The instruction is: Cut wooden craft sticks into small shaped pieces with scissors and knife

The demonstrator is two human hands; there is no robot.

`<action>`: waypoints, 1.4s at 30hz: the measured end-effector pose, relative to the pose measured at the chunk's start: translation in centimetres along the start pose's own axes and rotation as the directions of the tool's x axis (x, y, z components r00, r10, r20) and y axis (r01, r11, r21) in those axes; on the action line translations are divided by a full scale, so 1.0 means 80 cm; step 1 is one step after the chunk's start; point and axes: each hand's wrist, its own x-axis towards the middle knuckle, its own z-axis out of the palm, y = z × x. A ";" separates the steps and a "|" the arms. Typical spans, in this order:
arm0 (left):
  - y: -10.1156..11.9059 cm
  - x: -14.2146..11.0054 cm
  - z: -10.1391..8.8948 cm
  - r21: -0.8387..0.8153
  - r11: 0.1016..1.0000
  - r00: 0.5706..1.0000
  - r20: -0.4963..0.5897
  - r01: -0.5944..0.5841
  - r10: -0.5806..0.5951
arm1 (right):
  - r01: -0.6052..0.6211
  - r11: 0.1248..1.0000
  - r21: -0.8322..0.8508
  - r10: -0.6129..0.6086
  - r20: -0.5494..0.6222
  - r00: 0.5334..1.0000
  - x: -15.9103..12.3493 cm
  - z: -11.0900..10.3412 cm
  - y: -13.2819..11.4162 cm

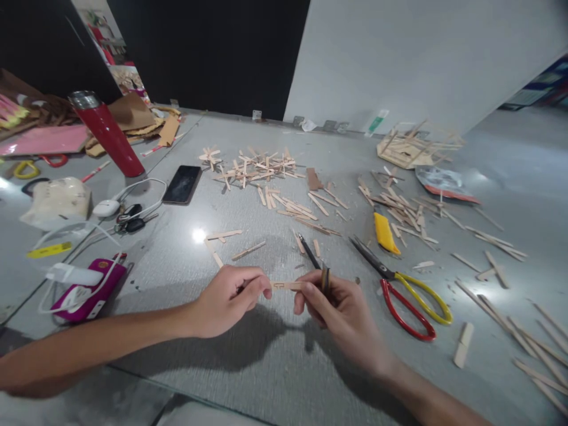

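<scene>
Both my hands are over the near middle of the table, closed on a short flat wooden craft stick (287,286) with dark line marks near its middle. Thumb and fingers of my left hand (226,300) pinch its left end. At the right end, my right hand (339,307) pinches it too. A slim dark pen-like tool (309,250) sticks out from my right hand, pointing away from me; whether it is a pen or a blade I cannot tell. Just beyond my hands lie a few loose craft sticks (249,251). Red-and-yellow-handled scissors (387,273) rest open to the right.
Piles of craft sticks (261,165) spread across the back and right. A yellow cutter-like object (385,232) lies among them. At left are a phone (181,184), a red flask (106,133), keys (132,220) and a purple power bank (91,290) with white cables.
</scene>
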 end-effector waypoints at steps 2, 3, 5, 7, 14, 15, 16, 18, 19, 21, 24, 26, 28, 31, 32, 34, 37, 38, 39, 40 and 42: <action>-0.003 0.002 0.000 0.095 0.996 1.000 -0.018 -0.004 0.006 | 0.042 0.994 -0.098 -0.045 -0.035 0.998 0.002 0.000 0.004; -0.004 0.004 0.000 0.148 0.989 1.000 -0.021 -0.009 0.012 | 0.067 0.987 -0.144 -0.074 -0.044 0.996 0.003 0.000 0.007; -0.010 0.006 0.001 0.242 0.970 0.999 -0.020 -0.023 0.028 | 0.144 0.955 -0.261 -0.162 -0.050 0.986 0.006 -0.002 0.016; -0.017 0.008 0.002 0.297 0.954 0.999 -0.018 -0.036 0.043 | 0.255 0.866 -0.431 -0.297 -0.031 0.954 0.009 -0.004 0.029; -0.042 0.013 0.005 0.400 0.914 0.996 -0.030 -0.068 0.087 | 0.574 0.540 -0.616 -0.569 0.236 0.788 0.020 -0.021 0.069; -0.044 0.013 0.005 0.407 0.911 0.995 -0.029 -0.073 0.092 | 0.592 0.512 -0.622 -0.577 0.262 0.774 0.022 -0.022 0.072; -0.046 0.013 0.005 0.415 0.907 0.995 -0.027 -0.079 0.099 | 0.603 0.489 -0.630 -0.581 0.280 0.764 0.023 -0.023 0.074; -0.049 0.013 0.006 0.432 0.897 0.994 -0.021 -0.091 0.111 | 0.609 0.456 -0.649 -0.582 0.300 0.756 0.024 -0.024 0.079; -0.050 0.012 0.006 0.440 0.893 0.993 -0.017 -0.097 0.116 | 0.608 0.445 -0.658 -0.579 0.307 0.755 0.024 -0.023 0.081; -0.050 0.011 0.007 0.458 0.882 0.992 -0.009 -0.107 0.125 | 0.600 0.428 -0.676 -0.570 0.313 0.759 0.024 -0.023 0.085; -0.051 0.011 0.007 0.480 0.869 0.990 -0.003 -0.121 0.139 | 0.581 0.413 -0.701 -0.555 0.312 0.771 0.023 -0.021 0.089; -0.053 0.011 0.008 0.488 0.865 0.991 -0.006 -0.116 0.137 | 0.568 0.408 -0.715 -0.548 0.306 0.779 0.024 -0.020 0.090; -0.055 0.012 0.008 0.497 0.862 0.992 -0.021 -0.094 0.121 | 0.556 0.407 -0.724 -0.545 0.296 0.784 0.025 -0.019 0.091; -0.057 0.013 0.009 0.506 0.858 0.993 -0.030 -0.086 0.117 | 0.538 0.417 -0.733 -0.547 0.270 0.793 0.026 -0.017 0.090; -0.057 0.013 0.009 0.504 0.859 0.992 -0.036 -0.084 0.118 | 0.530 0.424 -0.734 -0.546 0.260 0.796 0.026 -0.017 0.090; -0.054 0.013 0.009 0.490 0.869 0.992 -0.053 -0.071 0.111 | 0.520 0.438 -0.734 -0.543 0.245 0.803 0.026 -0.017 0.090; -0.049 0.012 0.008 0.455 0.889 0.992 -0.087 -0.040 0.089 | 0.522 0.457 -0.720 -0.535 0.247 0.808 0.025 -0.018 0.090; -0.047 0.012 0.008 0.451 0.892 0.992 -0.094 -0.035 0.086 | 0.530 0.462 -0.711 -0.532 0.256 0.807 0.025 -0.019 0.091; -0.045 0.012 0.007 0.446 0.894 0.992 -0.095 -0.034 0.085 | 0.541 0.465 -0.700 -0.530 0.270 0.804 0.024 -0.019 0.090; -0.044 0.012 0.007 0.442 0.897 0.992 -0.096 -0.034 0.085 | 0.554 0.468 -0.688 -0.528 0.285 0.800 0.024 -0.019 0.090; -0.043 0.012 0.006 0.431 0.902 0.992 -0.094 -0.041 0.090 | 0.577 0.471 -0.667 -0.526 0.313 0.791 0.023 -0.019 0.088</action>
